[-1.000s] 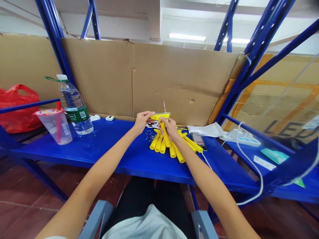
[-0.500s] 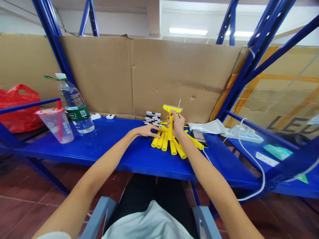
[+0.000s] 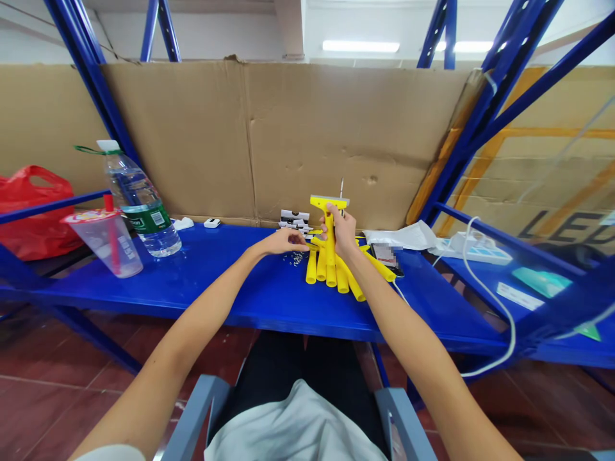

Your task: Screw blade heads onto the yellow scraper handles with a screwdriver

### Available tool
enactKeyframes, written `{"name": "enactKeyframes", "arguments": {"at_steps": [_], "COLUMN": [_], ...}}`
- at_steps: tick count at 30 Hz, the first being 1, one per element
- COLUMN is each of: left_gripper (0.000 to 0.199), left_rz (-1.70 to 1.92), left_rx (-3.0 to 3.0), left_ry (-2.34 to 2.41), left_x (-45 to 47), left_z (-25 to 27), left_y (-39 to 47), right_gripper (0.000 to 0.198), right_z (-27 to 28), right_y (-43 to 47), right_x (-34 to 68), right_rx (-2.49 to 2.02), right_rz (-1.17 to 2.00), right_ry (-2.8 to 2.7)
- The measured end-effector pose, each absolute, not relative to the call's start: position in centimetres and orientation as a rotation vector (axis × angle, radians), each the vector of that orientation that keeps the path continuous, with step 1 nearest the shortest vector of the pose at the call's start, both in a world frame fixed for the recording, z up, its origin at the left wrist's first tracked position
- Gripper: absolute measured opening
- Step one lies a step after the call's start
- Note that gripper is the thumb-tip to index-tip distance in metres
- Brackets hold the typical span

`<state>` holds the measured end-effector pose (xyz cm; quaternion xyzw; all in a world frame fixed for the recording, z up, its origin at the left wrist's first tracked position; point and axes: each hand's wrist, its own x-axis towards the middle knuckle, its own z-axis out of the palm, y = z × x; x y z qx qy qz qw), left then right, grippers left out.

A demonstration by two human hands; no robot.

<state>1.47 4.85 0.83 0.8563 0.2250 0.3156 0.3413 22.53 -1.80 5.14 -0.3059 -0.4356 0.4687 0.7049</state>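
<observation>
My right hand (image 3: 344, 232) is closed around the handle of a yellow scraper (image 3: 330, 240), held upright with its wide head on top. A thin metal shaft (image 3: 341, 187), perhaps a screwdriver's, sticks up behind that head; its lower end is hidden. To the left, my left hand (image 3: 282, 242) is low over the table, fingers bent and apart, fingertips beside the yellow pile, nothing visible in them. Several yellow scrapers (image 3: 355, 282) lie bunched, handle ends towards me. Small metal screws (image 3: 296, 258) are scattered just below my left hand. Behind it are stacked black-and-white pieces (image 3: 294, 219).
On the blue table (image 3: 211, 275), a water bottle (image 3: 144, 211) and a plastic cup with straw (image 3: 108, 240) stand left. A phone (image 3: 387, 257), white bag (image 3: 403, 239) and power strip (image 3: 480, 250) lie right. A cardboard wall (image 3: 182, 147) closes the back.
The bunched scrapers have shifted right, closer together, and the screws have come into view. My left hand has drawn back slightly from over the pile. My right hand still holds its scraper.
</observation>
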Motion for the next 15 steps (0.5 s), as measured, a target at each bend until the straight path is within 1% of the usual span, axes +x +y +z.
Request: {"name": "enactKeyframes", "arguments": {"at_steps": [4, 6, 15], "left_gripper": [0.023, 0.021, 0.024], "left_rz": [0.45, 0.345, 0.542], "left_rx": [2.254, 2.252, 2.249], "left_ry": [0.648, 0.665, 0.684], "left_x": [-1.9, -2.9, -3.1], "left_z": [2.2, 2.4, 1.1], "left_y": [6.2, 6.5, 7.3], "right_gripper": [0.051, 0.05, 0.051], "right_z": [4.8, 4.7, 4.3], "right_y": [-1.6, -1.6, -1.6], "right_x": [22.5, 22.4, 22.0], "right_rx": [-0.67, -0.67, -0.669], "right_rz": [1.055, 1.06, 1.114], "right_ry": [-0.966, -0.967, -1.017]}}
